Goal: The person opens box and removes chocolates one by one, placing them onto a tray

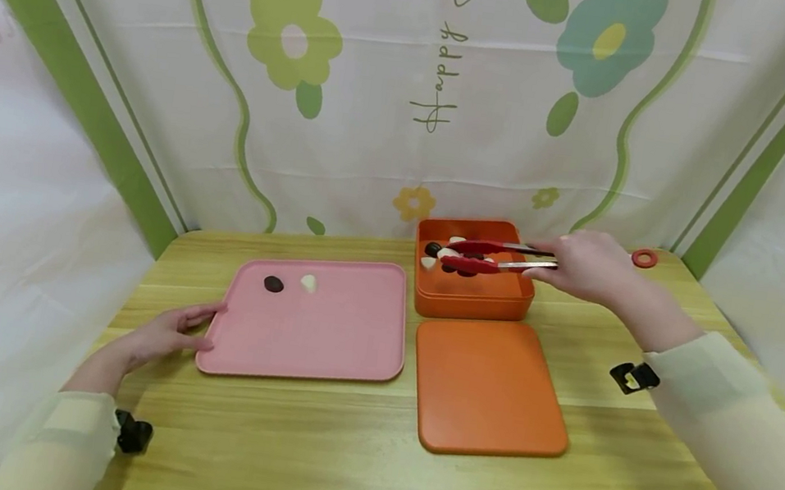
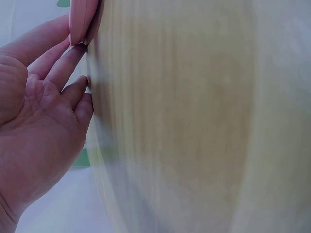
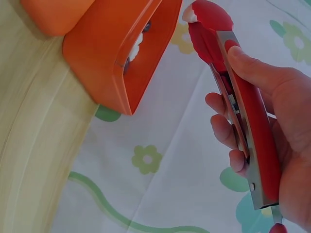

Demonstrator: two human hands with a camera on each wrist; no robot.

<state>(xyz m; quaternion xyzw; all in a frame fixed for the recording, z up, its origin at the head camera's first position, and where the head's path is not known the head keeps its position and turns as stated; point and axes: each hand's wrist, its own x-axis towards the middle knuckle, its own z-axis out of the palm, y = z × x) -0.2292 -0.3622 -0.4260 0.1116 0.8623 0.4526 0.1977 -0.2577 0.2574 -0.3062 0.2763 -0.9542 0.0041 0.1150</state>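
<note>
My right hand point(image 1: 589, 264) grips red-handled tongs point(image 3: 252, 121). Between their red tips a white pebble point(image 3: 190, 14) is held, over the open orange box point(image 1: 472, 305). Inside that box lie several dark and white pebbles, partly hidden by the tongs. My left hand point(image 1: 161, 334) holds the left rim of a pink tray point(image 1: 336, 337), with the thumb and fingers at its edge in the left wrist view. A dark pebble point(image 1: 273, 284) and a white pebble point(image 1: 309, 283) lie apart on the tray's far left part.
An orange lid point(image 1: 492, 391) lies flat in front of the box, right of the tray. A small red ring point(image 1: 644, 258) sits at the table's far right. A printed curtain point(image 1: 375, 152) hangs behind the wooden table point(image 1: 304, 465).
</note>
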